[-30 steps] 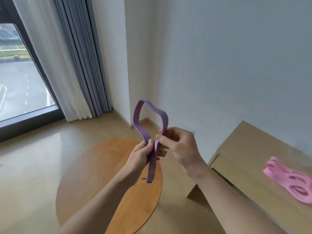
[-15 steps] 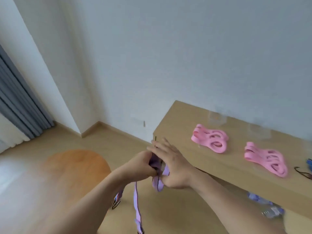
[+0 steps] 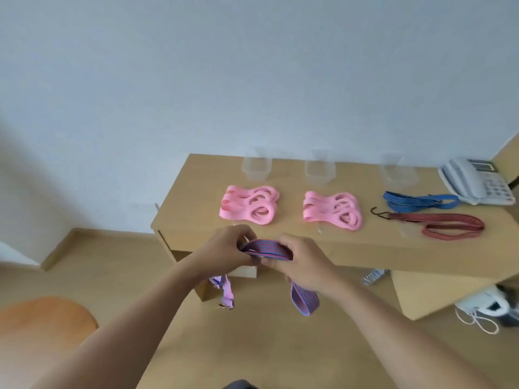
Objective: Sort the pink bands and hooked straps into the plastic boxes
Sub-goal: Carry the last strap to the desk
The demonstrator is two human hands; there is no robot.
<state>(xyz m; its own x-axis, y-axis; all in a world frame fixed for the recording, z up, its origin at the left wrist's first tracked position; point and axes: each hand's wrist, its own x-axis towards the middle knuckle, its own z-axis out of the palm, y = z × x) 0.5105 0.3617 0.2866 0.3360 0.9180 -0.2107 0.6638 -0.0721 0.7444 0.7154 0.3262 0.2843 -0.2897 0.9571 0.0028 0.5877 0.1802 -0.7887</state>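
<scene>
purple-and-red striped elastic strap (image 3: 266, 249) in air before wooden table (image 3: 196, 203) | left hand (image 3: 224, 248), right hand (image 3: 303, 265) both curled round its folded middle | likely light, limp, springy; hold the bunch, ends dangle

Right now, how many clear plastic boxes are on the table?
3, along the table's back edge: left box behind the left pink pile, middle box behind the right pink pile, right box behind the blue strap. Being see-through, more could go unnoticed.

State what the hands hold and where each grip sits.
The left hand and the right hand both grip one purple striped strap at its folded middle, side by side. Its ends hang free below.
</scene>
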